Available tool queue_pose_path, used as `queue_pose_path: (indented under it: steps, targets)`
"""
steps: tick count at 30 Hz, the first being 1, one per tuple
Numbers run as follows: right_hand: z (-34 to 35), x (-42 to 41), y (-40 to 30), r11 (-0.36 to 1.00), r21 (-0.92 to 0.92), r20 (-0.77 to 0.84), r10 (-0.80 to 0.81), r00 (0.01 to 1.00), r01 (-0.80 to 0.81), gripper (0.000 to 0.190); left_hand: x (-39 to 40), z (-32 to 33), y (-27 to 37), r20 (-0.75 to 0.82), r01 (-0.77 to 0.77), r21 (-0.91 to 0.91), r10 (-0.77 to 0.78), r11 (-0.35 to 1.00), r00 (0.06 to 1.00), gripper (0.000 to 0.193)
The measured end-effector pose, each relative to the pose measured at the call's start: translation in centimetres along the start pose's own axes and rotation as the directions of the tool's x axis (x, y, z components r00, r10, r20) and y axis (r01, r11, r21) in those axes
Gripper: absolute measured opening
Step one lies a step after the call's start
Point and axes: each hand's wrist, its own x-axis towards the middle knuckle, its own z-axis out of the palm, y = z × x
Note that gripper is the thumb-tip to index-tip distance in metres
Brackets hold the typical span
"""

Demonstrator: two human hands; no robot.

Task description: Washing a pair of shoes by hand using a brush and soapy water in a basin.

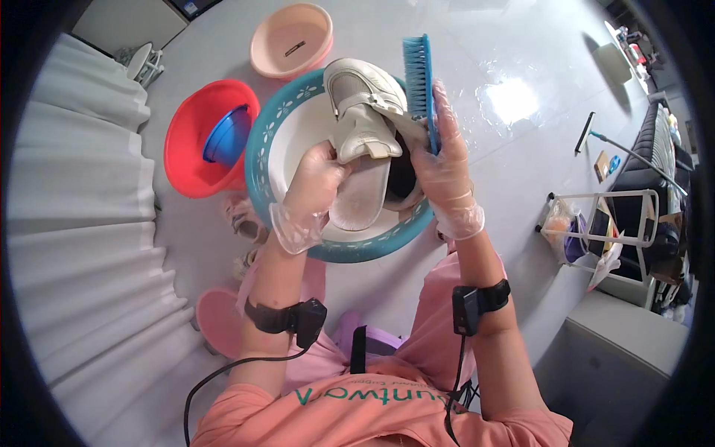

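Observation:
Above a teal-rimmed white basin (258, 139) on the floor, my left hand (317, 181), in a clear plastic glove, grips a white shoe (366, 125) by its heel end. A pale insole (360, 195) extends below the heel beside my left fingers. My right hand (444, 153), gloved too, holds a blue scrubbing brush (423, 84) upright, its bristles facing the shoe. Another shoe, dark inside (403, 173), lies partly hidden between the insole and my right hand; whether my right fingers also touch it, I cannot tell.
A red basin (190, 151) holding a blue bowl (228, 136) stands left, a peach basin (293, 39) behind. Other shoes (246, 220) rest on the floor by the teal rim. At the right are a squeegee (625, 148) and a white rack (600, 218); the floor looks wet at upper right.

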Motion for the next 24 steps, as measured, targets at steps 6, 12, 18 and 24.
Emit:
queue_pose_path:
  steps: [6,12,18,24]
  targets:
    - [-1.3,1.9,1.5,0.983,-0.160,-0.100,0.069,0.993,-0.085,0.077,-1.6,0.0,0.2,0.265,0.195,-0.035,-0.179,0.980,0.947,0.032]
    - [-4.4,6.1,3.8,0.968,-0.134,-0.238,0.175,0.955,-0.211,0.072,-2.6,-1.6,1.5,0.377,0.165,-0.062,-0.130,0.984,0.917,0.044]
    - [-14.1,8.4,8.9,0.931,0.132,-0.391,0.365,0.845,-0.341,0.043,-2.1,-1.3,2.5,0.290,0.144,-0.149,-0.096,0.978,0.952,0.054]
    - [-18.7,5.9,18.9,0.632,0.581,-0.343,0.762,0.549,-0.514,0.009,-1.0,-2.0,1.9,0.230,0.074,-0.252,-0.015,0.965,0.973,0.067]
